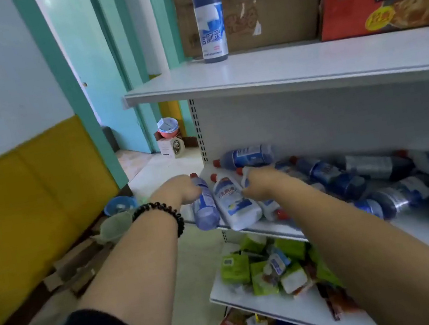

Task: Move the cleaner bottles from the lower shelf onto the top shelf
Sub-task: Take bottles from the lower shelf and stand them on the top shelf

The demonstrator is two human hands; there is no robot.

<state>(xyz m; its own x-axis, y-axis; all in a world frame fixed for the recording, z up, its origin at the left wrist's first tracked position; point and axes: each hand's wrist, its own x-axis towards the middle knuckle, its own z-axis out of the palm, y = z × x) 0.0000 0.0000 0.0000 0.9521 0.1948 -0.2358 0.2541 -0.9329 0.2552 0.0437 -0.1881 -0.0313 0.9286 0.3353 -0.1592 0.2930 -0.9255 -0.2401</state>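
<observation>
The left grip [181, 192] clasps a lying blue translucent plastic cleaner bottle [206, 206] mid-body, the right grip [263, 182] a white plastic cleaner bottle [246, 179] at its 3 o'clock, both on the white lower shelf [276, 232]; they look full, probably heavyish and slick, so waist holds suit.

Open top shelf [305, 66] front beside upright bottle [209, 18], cartons [270, 14] behind

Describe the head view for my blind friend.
The left hand grips a blue bottle and the right hand a white bottle among bottles lying on the lower shelf. One tall bottle stands on the top shelf.
</observation>
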